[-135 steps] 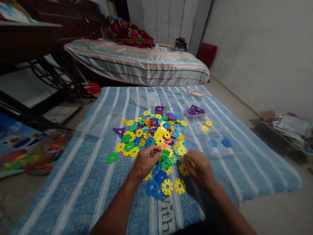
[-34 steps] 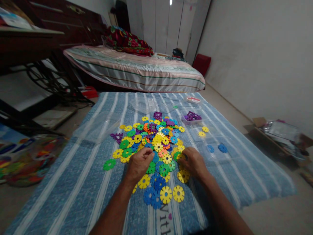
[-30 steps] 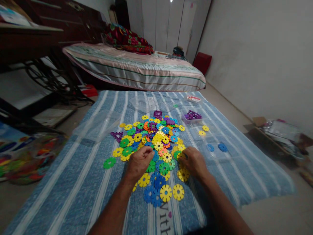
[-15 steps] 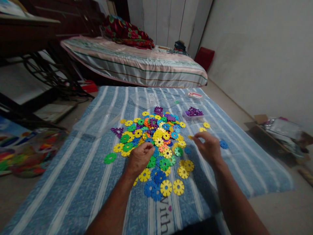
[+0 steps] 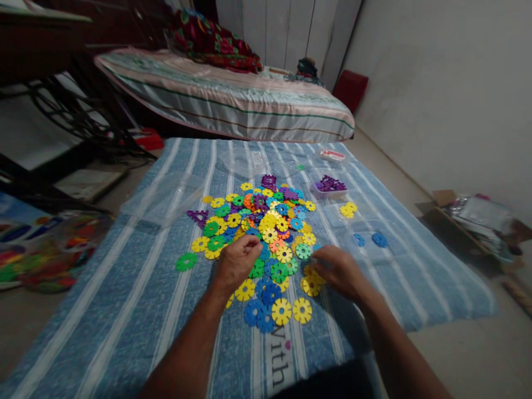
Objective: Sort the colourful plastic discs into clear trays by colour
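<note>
Loose snowflake-shaped plastic discs, yellow, green, blue, orange and purple, lie in a heap [image 5: 270, 235] on the striped blue cloth. My left hand [image 5: 238, 260] rests at the heap's near left side, fingers curled with thumb and forefinger pinched; whatever they hold, if anything, is hidden. Over the heap's right edge, my right hand [image 5: 341, 272] reaches with fingers stretched and thumb apart. Its fingertips are beside a green disc [image 5: 303, 251] and over yellow discs [image 5: 311, 286], partly covering them. A blue disc [image 5: 316, 247] shows just beyond the fingers.
Right of the heap, clear trays hold yellow discs [image 5: 348, 209] and blue discs [image 5: 379, 239]. A clear box of purple pieces [image 5: 330, 186] stands behind them. Clear plastic [image 5: 166, 197] lies at left. A bed [image 5: 233, 105] is beyond; a carton [image 5: 477, 221] is on the floor at right.
My right hand has moved left and nearer, down to the heap's edge; the yellow disc between its fingers no longer shows there. A second blue disc is now visible at right. My left hand stays pinched.
</note>
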{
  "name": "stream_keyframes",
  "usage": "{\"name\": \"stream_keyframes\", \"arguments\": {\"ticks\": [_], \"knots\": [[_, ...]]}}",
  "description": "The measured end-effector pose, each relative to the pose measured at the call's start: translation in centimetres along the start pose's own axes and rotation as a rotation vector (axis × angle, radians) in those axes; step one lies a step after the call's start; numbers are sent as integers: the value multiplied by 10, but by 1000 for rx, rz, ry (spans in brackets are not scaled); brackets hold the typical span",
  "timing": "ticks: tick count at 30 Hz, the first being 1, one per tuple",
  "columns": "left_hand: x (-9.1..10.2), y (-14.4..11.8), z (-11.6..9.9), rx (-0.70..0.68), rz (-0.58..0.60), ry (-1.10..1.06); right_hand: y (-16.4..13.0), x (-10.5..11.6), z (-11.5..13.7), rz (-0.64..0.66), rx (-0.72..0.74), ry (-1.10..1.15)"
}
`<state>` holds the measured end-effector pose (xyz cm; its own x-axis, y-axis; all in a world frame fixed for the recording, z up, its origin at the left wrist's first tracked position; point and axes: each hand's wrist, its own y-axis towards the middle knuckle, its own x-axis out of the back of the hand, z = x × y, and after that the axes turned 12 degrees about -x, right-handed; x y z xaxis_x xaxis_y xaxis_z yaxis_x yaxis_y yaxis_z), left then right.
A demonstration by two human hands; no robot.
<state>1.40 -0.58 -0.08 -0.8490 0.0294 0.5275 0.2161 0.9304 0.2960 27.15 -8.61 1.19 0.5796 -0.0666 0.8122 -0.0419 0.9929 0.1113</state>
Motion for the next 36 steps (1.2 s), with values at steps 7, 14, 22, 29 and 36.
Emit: {"name": "stream_keyframes", "arguments": {"ticks": [7,14,22,29,36], "knots": [[-2,-1,2,-5,2,-50,-21,8,16,247,62,-102],[-2,-1,1,2,1,-29,-23,4,20,255,1,-158],[-1,0,-1,-5,-9,-28,-23,-1,13,187,11,-46],[0,0,-4,-2,-8,-20,-19,3,12,202,-4,50],[0,0,-2,13,-6,-22,6,27,6,-12,35,1]]}}
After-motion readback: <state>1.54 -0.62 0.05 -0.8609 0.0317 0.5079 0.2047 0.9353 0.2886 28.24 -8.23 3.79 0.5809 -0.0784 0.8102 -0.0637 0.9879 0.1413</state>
